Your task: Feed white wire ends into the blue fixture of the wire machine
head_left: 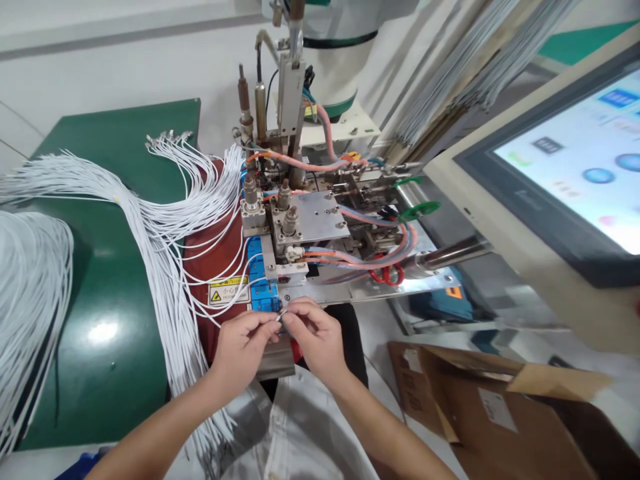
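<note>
My left hand (pixel 242 348) is closed in a pinch on the end of a white wire (pixel 281 316) at the machine's front edge. My right hand (pixel 316 339) is closed too, its thumb and finger meeting the left fingertips at that same wire end. A small shiny tip shows between the fingers; its shape is too small to tell. Just beyond the hands is a blue wire holder (pixel 260 280) with several white wires lying in it. These wires lead left to a large white wire bundle (pixel 155 280) draped over the table.
The green table (pixel 100 373) carries another coil of white wires (pixel 30 280) at left. The machine's metal plate (pixel 320 217), hoses and green-flanged spool (pixel 419 210) stand ahead. A touchscreen (pixel 575 160) juts in at right, above an open cardboard box (pixel 490 413).
</note>
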Demonstrator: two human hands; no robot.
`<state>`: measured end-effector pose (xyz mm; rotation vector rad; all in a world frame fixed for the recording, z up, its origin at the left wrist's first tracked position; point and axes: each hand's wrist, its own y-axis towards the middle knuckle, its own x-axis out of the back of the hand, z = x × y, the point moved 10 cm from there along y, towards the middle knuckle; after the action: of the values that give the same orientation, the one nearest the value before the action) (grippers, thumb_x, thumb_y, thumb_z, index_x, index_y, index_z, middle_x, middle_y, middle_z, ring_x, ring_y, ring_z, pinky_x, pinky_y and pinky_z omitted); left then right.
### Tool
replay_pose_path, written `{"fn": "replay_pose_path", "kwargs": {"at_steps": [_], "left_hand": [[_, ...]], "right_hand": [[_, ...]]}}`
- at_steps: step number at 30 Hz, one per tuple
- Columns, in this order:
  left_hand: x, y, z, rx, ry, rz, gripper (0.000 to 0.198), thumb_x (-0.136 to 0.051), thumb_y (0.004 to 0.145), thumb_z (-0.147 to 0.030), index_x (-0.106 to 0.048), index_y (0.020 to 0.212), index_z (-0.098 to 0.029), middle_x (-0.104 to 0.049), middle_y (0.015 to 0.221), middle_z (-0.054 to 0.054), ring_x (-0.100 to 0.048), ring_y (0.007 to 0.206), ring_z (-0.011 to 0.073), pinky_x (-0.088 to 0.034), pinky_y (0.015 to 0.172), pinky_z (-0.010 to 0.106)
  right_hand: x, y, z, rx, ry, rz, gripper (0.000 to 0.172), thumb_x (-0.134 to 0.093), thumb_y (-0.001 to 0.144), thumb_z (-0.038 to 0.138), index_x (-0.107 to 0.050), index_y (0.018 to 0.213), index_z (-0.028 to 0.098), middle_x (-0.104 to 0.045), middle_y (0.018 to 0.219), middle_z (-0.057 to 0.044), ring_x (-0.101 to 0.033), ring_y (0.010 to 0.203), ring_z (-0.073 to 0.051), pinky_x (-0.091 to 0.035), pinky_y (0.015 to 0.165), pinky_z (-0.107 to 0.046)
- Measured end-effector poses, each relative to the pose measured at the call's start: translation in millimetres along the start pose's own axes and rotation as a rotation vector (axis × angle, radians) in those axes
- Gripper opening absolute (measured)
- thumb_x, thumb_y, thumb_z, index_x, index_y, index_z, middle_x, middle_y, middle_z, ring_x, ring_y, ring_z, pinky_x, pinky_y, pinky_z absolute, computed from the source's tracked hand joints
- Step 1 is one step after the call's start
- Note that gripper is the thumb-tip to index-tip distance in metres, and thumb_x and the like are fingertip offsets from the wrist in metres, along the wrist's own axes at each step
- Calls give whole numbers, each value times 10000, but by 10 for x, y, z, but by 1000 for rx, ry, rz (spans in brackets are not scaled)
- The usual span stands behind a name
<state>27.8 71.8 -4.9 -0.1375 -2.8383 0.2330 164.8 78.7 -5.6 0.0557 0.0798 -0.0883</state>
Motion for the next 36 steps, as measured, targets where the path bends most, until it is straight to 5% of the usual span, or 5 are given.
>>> {"fn": "replay_pose_path", "kwargs": {"at_steps": [10, 19, 23, 31, 36], "left_hand": [[-2, -6, 111, 129, -185, -55, 125, -586, 751, -257, -622, 712, -144, -617, 607, -12, -569, 565, 107, -476, 567, 201], [-27, -8, 147, 97, -187, 13, 139, -577, 776, -270, -652, 793, -155, -659, 753, 15, -597, 729, 136, -472, 707, 219], [-2, -19, 161, 97, -147, -32, 133, -582, 770, -267, -656, 791, -158, -669, 777, 19, -597, 732, 136, -471, 719, 223], [1, -11, 63, 39, 4, 5, 139, -529, 786, -242, -645, 788, -164, -662, 763, 23, -591, 701, 135, -460, 666, 221], [-142, -1, -112, -89, 431, 293, 172, -497, 737, -129, -615, 620, -172, -587, 605, -13, -504, 571, 106, -373, 557, 205]], "right_hand": [[-60, -23, 7, -5, 53, -68, 118, -587, 732, 148, -618, 623, 180, -564, 643, -5, -558, 631, -130, -469, 595, -257], [-33, -143, 397, 447, -379, -135, 105, -573, 711, 107, -629, 717, 195, -581, 699, -30, -557, 628, -143, -481, 587, -279], [-33, -144, 354, 460, -400, -114, 110, -562, 727, 114, -621, 754, 203, -577, 725, -37, -558, 650, -150, -483, 597, -286], [-118, 18, 388, 369, -361, 112, 86, -538, 769, 145, -563, 695, 183, -555, 686, -32, -547, 661, -151, -453, 608, -273], [-416, -66, 389, 433, -650, 574, 100, -511, 755, 111, -562, 697, 175, -560, 701, -41, -505, 674, -161, -411, 613, -281]]}}
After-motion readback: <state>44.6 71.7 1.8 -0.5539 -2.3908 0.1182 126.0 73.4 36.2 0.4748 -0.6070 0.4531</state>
